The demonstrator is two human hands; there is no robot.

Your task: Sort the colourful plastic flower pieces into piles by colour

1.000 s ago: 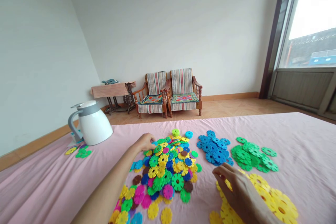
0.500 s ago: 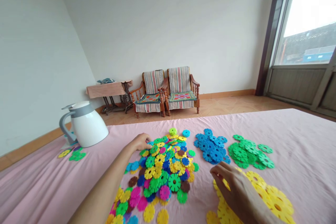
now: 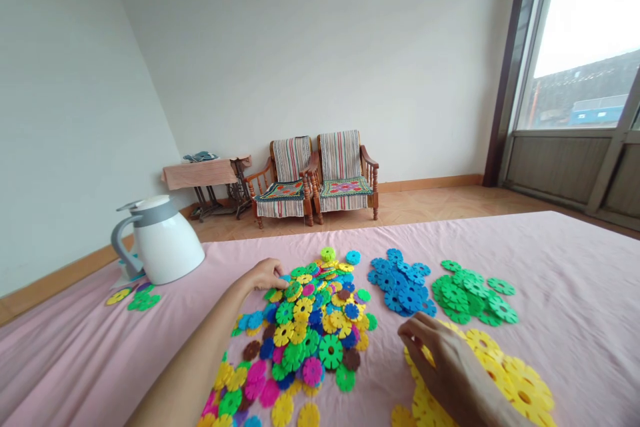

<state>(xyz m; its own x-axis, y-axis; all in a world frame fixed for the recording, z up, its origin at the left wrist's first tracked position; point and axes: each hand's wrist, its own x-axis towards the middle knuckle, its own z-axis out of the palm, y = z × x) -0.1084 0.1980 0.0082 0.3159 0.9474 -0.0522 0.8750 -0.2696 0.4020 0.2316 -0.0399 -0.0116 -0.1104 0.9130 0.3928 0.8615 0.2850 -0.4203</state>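
Note:
My left hand (image 3: 269, 275) rests at the far left edge of a mixed pile of plastic snowflake discs (image 3: 303, 310). Its fingers are bent and closed by a light blue disc (image 3: 286, 278); whether they grip it is hidden. My right hand (image 3: 443, 357) hovers over or rests on a heap of yellow discs (image 3: 523, 387). Its fingers are curled together towards the thumb, and no disc shows at their tips. Just beyond that hand lie a heap of blue discs (image 3: 400, 280) and, to its right, a heap of green discs (image 3: 470, 293).
A white and grey jug (image 3: 173, 243) stands at the left of the pink cloth (image 3: 575, 293). Beside its base lie a few loose discs (image 3: 143, 301). Two wooden armchairs (image 3: 343, 173) and a cloth-covered sewing table (image 3: 200, 175) stand by the wall.
The view has shifted slightly. Both hands keep almost the same place, and the heaps look unchanged.

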